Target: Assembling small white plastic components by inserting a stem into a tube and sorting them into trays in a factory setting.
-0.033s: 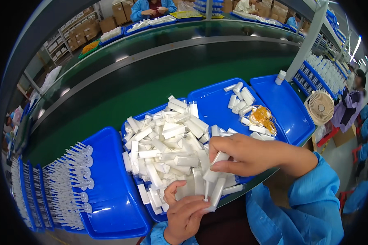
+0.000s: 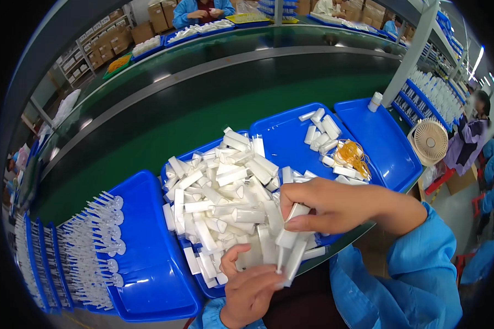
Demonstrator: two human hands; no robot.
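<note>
Your only packages are cartons at the far edge. Brown cardboard boxes (image 2: 160, 16) stand stacked behind the far line, just left of the person in blue at the top. More brown cartons (image 2: 101, 38) fill the shelves at your upper left, small and box-shaped, some with pale labels too small to make out. You have no screens or signs in view.
</note>
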